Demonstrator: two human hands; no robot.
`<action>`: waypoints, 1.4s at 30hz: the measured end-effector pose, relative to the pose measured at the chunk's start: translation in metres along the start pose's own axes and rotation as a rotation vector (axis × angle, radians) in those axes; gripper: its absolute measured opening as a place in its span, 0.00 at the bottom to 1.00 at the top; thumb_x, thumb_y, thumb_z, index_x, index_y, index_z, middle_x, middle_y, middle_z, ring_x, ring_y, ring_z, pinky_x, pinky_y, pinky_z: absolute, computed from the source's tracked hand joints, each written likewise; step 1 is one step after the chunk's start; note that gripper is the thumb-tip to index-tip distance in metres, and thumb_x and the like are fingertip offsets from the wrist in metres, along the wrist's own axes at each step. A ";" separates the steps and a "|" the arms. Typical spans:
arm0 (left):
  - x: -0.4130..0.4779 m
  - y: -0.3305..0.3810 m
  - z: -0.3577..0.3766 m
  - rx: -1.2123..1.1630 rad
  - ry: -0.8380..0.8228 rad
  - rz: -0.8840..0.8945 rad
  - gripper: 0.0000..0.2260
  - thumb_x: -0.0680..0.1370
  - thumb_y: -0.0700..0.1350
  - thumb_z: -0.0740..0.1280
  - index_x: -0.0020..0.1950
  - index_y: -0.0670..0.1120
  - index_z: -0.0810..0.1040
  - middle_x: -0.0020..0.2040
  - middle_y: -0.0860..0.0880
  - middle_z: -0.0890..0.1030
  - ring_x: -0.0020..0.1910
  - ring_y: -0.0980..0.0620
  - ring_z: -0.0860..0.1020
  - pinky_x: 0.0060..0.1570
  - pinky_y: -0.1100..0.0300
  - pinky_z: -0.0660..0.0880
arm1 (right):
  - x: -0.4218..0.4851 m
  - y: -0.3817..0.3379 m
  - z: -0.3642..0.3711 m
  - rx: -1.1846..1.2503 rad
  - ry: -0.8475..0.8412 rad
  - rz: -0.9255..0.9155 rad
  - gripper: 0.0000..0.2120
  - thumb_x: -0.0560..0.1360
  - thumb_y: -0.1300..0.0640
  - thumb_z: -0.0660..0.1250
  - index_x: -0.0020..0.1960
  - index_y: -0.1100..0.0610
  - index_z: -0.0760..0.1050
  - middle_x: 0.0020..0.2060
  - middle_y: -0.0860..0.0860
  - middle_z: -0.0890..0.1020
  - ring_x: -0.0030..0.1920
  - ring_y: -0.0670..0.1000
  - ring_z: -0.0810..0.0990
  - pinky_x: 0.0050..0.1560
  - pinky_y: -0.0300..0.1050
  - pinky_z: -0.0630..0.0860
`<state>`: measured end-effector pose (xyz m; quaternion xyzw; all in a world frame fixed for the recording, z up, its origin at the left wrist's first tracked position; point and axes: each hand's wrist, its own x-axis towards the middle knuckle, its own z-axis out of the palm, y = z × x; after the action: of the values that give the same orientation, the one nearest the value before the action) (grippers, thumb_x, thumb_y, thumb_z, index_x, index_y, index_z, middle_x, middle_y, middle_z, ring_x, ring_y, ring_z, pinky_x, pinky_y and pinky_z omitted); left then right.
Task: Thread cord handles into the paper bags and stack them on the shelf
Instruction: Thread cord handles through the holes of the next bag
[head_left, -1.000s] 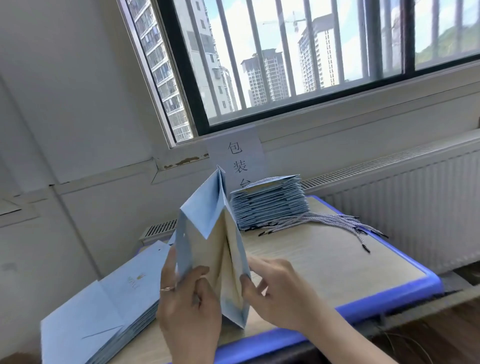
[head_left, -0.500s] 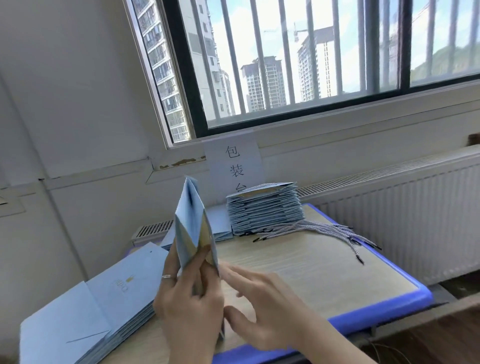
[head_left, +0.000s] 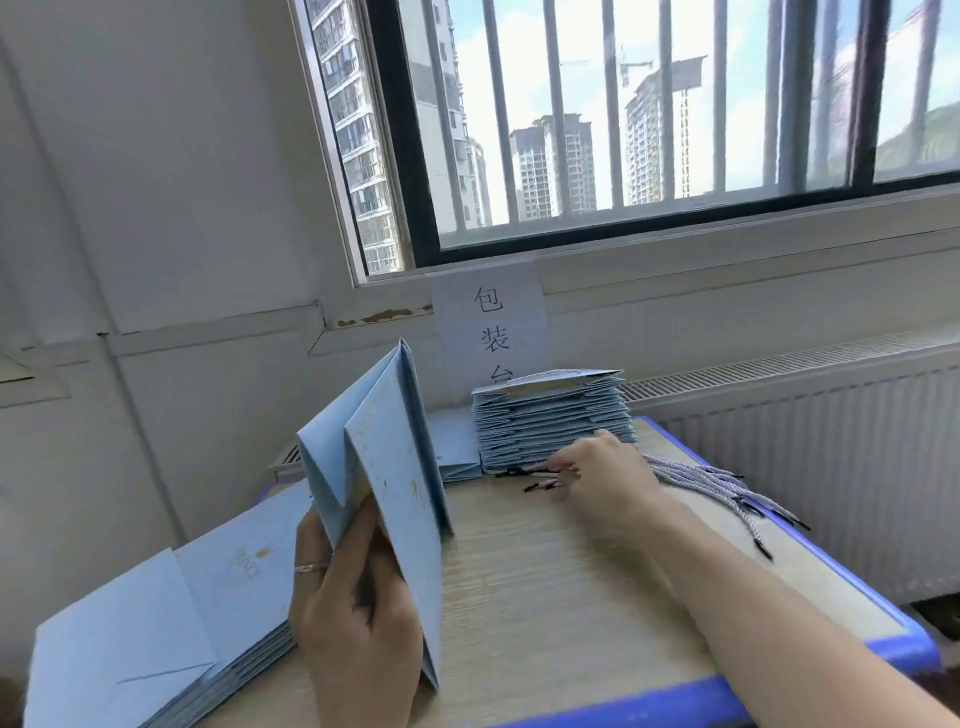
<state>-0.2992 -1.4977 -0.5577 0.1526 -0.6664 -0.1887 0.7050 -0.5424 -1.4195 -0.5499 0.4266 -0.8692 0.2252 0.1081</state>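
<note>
My left hand (head_left: 353, 597) grips a folded light-blue paper bag (head_left: 387, 467) and holds it upright above the near edge of the table. My right hand (head_left: 597, 475) has reached across to the bundle of grey cord handles (head_left: 701, 480) with black tips, lying at the foot of the far bag stack. Its fingers rest on the cord ends, and motion blur hides whether they pinch one. A tall stack of folded blue bags (head_left: 553, 415) stands at the back of the table. Another flat stack of blue bags (head_left: 156, 623) lies at the near left.
The wooden table (head_left: 571, 582) has a blue rim and stands against a white radiator (head_left: 831, 441) on the right. A paper sign with characters (head_left: 491, 325) hangs on the wall under the barred window. A few more flat bags (head_left: 457, 452) lie beside the tall stack.
My right hand has left the held bag and reached forward to the cords at the back. My left hand now holds the bag alone, tilted and more spread than before.
</note>
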 end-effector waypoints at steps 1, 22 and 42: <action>0.000 0.001 0.000 -0.015 -0.011 -0.009 0.18 0.74 0.32 0.60 0.57 0.48 0.80 0.56 0.43 0.77 0.52 0.67 0.75 0.42 0.75 0.68 | 0.001 0.002 0.006 0.004 -0.013 -0.005 0.17 0.79 0.58 0.62 0.63 0.45 0.80 0.55 0.52 0.81 0.62 0.56 0.73 0.60 0.50 0.74; -0.003 0.004 -0.004 -0.056 -0.133 -0.159 0.21 0.74 0.34 0.59 0.60 0.49 0.82 0.56 0.49 0.73 0.54 0.61 0.73 0.47 0.75 0.68 | -0.008 -0.048 0.008 0.806 0.216 -0.208 0.09 0.77 0.64 0.68 0.44 0.51 0.80 0.40 0.46 0.83 0.29 0.38 0.71 0.34 0.32 0.65; -0.003 0.000 -0.001 -0.077 -0.186 -0.121 0.17 0.83 0.48 0.55 0.69 0.57 0.74 0.66 0.51 0.72 0.61 0.72 0.69 0.51 0.79 0.67 | -0.064 -0.115 -0.006 0.979 0.503 -0.550 0.03 0.79 0.55 0.64 0.47 0.51 0.75 0.35 0.36 0.74 0.35 0.40 0.72 0.40 0.29 0.66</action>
<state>-0.2985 -1.4960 -0.5603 0.1473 -0.7109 -0.2696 0.6326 -0.4122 -1.4340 -0.5347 0.5692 -0.4707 0.6559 0.1556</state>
